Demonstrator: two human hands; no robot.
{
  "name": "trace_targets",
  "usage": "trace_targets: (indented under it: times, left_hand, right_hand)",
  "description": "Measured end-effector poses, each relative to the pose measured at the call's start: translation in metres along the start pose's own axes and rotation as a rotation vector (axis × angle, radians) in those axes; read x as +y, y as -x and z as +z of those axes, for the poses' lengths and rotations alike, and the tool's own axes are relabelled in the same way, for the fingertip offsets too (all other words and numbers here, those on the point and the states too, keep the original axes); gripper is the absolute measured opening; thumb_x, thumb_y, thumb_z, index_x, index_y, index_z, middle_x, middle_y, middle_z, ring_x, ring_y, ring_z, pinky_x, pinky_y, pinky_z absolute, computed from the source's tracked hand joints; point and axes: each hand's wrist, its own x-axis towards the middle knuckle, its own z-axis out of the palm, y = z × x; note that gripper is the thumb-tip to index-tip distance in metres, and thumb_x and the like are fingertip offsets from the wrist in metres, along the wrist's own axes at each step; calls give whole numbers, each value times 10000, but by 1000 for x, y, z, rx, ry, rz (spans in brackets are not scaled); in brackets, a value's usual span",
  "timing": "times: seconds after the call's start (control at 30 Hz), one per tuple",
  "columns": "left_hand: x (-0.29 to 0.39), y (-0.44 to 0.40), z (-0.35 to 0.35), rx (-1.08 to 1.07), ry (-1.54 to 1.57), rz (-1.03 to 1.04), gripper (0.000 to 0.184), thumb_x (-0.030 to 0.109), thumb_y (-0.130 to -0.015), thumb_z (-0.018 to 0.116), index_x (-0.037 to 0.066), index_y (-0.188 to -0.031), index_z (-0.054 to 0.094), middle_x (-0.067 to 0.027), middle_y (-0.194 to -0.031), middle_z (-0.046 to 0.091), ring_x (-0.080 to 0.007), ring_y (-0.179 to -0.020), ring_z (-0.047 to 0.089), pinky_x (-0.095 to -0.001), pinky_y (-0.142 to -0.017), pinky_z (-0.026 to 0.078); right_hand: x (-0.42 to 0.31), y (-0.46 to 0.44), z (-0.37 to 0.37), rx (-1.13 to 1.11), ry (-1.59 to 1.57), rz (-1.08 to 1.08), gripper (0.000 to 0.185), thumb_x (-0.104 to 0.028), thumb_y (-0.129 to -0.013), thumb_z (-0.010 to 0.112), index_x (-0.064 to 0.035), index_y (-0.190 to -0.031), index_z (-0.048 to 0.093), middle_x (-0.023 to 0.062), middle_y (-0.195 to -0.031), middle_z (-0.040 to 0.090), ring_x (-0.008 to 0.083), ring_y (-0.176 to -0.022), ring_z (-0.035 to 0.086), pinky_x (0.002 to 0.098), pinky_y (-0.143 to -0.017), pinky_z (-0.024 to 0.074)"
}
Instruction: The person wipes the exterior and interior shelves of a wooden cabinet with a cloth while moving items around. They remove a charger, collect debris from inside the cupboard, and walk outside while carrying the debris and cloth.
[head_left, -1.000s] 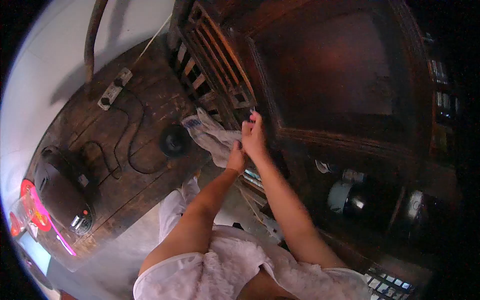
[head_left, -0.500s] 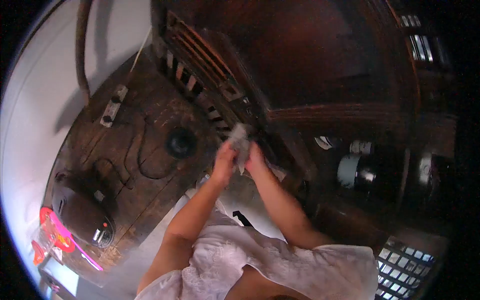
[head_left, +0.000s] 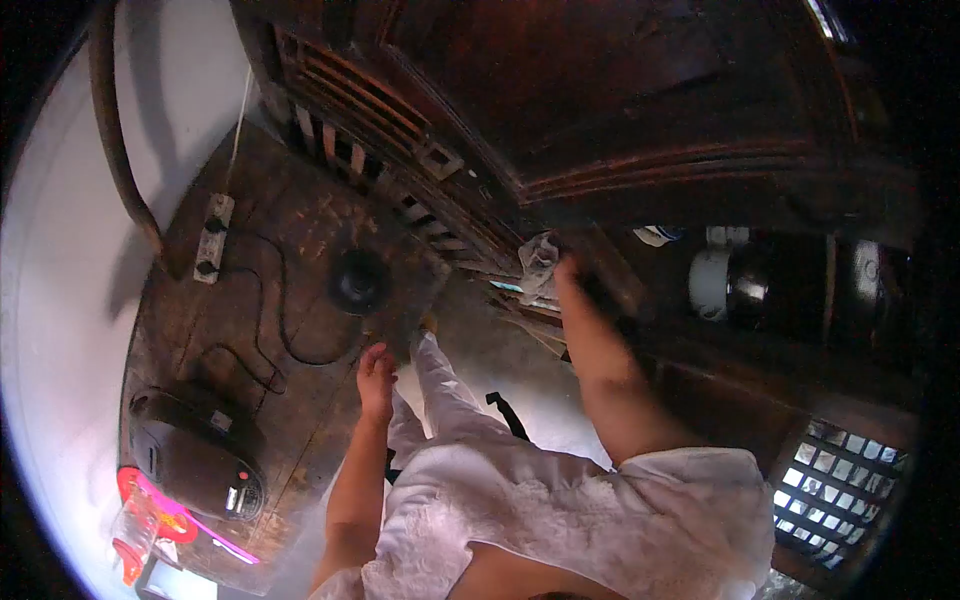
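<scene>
Mid-frame, the right hand (head_left: 567,270) grasps a pale cloth (head_left: 538,263), probably bunched so one hand suffices. Left of centre, the left hand (head_left: 376,379) is empty, loosely curled.

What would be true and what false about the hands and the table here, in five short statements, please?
1. The pale cloth is at the right hand. True.
2. The left hand also has a cloth in it. False: no object shows in it.
3. A power strip lies on the wooden table. True.
4. The power strip has nothing plugged into it. False: black plugs sit in it.
5. The round black object is between the two hands. False: it is on the table, beyond the left hand.
</scene>
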Motion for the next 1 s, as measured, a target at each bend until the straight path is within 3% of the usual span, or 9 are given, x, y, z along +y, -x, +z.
trace_targets:
  times: [0.1, 0.2, 0.27, 0.37, 0.43, 0.47, 0.6, 0.77, 1.0]
  left_hand:
    - [-3, 7, -16, -17, -28, -59, 260, 153, -816, 506, 74, -1063, 487, 0, -752, 512, -80, -570, 421, -220, -495, 348]
    - [4, 7, -20, -161, 77, 58, 305, 113, -832, 512, 58, -1127, 455, 2, -846, 519, -96, -739, 496, -225, -639, 409]
    - [29, -3, 19, -27, -248, 458, 422, 63, -808, 520, 47, -1210, 392, -59, -1047, 471, -161, -935, 477, -277, -794, 405]
    - [163, 54, 135, -102, -571, 853, 657, 109, -728, 633, 49, -1288, 294, -155, -1336, 179, -290, -1203, 253, -385, -973, 274]
    - [214, 80, 194, -155, -620, 1175, 887, 206, -640, 751, 61, -1331, 213, -152, -1351, 140, -303, -1238, 199, -402, -1001, 229]
    - [232, 93, 217, -179, -657, 1272, 985, 228, -593, 786, 59, -1341, 168, -180, -1382, 78, -343, -1256, 160, -419, -1008, 205]
    - [262, 95, 271, -126, -695, 1568, 985, 186, -601, 776, 58, -1346, 144, -214, -1391, 30, -383, -1256, 138, -430, -1014, 183]
    - [267, 85, 278, -128, -694, 1643, 942, 137, -576, 739, 18, -1327, 182, -291, -1367, 58, -424, -1246, 140, -451, -1009, 157]
    - [266, 72, 282, -78, -772, 1791, 937, 189, -668, 722, 48, -1361, 108, -265, -1368, 50, -407, -1251, 138, -443, -999, 191]
  right_hand:
    - [-22, 13, 25, 12, -37, -32, 554, -172, -698, 600, -31, -1205, 428, 196, -1109, 519, 309, -1000, 510, 381, -827, 417]
    - [-25, 34, 23, -49, -149, -95, 575, -171, -692, 609, -34, -1217, 421, 183, -1116, 517, 285, -1007, 507, 367, -829, 416]
    - [-13, 39, 14, -199, -398, -89, 589, -170, -687, 615, -35, -1224, 416, 174, -1121, 516, 270, -1012, 506, 358, -831, 415]
    - [-17, 119, -38, -426, -638, -74, 634, -161, -666, 623, -31, -1243, 395, 171, -1152, 494, 253, -1027, 493, 350, -827, 416]
    - [-25, 172, -81, -411, -524, -394, 476, -141, -707, 611, -40, -1152, 475, 149, -1090, 508, 278, -993, 508, 376, -803, 437]
    - [-23, 191, -98, -401, -554, -396, 476, -141, -707, 611, -40, -1152, 475, 149, -1090, 508, 278, -993, 508, 376, -803, 437]
    - [7, 209, -148, 138, -539, -815, 536, -54, -604, 588, -24, -1126, 473, 175, -1108, 493, 336, -990, 486, 377, -861, 397]
    - [22, 155, -175, 551, -348, -761, 534, -47, -596, 644, -57, -1103, 480, 166, -1119, 438, 368, -1015, 416, 445, -803, 395]
    - [-50, 161, -175, 411, -180, -781, 505, -90, -610, 629, -66, -1094, 487, 181, -1160, 422, 403, -1031, 407, 457, -855, 381]
